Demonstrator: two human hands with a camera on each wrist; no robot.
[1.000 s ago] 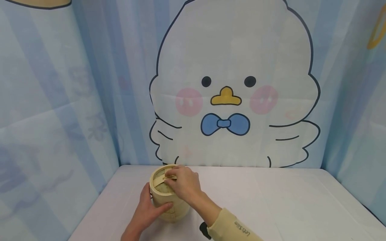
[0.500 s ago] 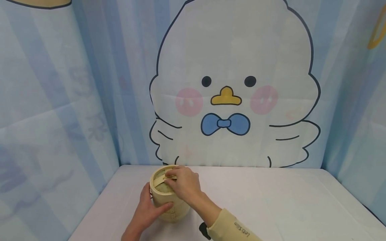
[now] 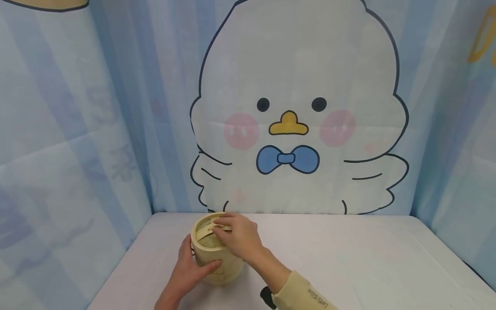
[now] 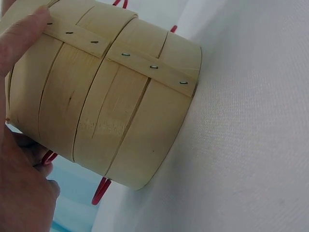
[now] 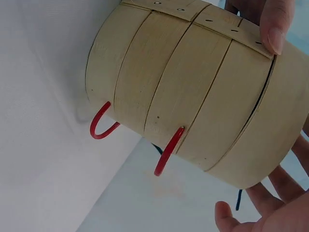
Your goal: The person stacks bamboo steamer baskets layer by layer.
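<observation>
A round bamboo steamer (image 3: 228, 273) stands upright on the table at left of centre in the head view, its lid (image 3: 209, 242) seated on top. My left hand (image 3: 186, 272) grips its left side, thumb across the front wall and fingers mostly hidden behind. On top, my right hand (image 3: 242, 237) has thumb and fingertips at either side of the lid's strap handle (image 3: 204, 234). In the right wrist view, a thin dark seam runs between the lid (image 5: 275, 130) and the tier below.
Red cord loops (image 5: 165, 151) stick out from the steamer's side. The white-covered table (image 3: 348, 258) extends to the right. Behind it hangs a pale blue curtain (image 3: 170, 129) with a cartoon bird, and side curtains flank the table.
My right hand has shifted slightly right at the handle, its fingers a little looser. The left hand and the steamer keep their places, and the head view has turned very slightly.
</observation>
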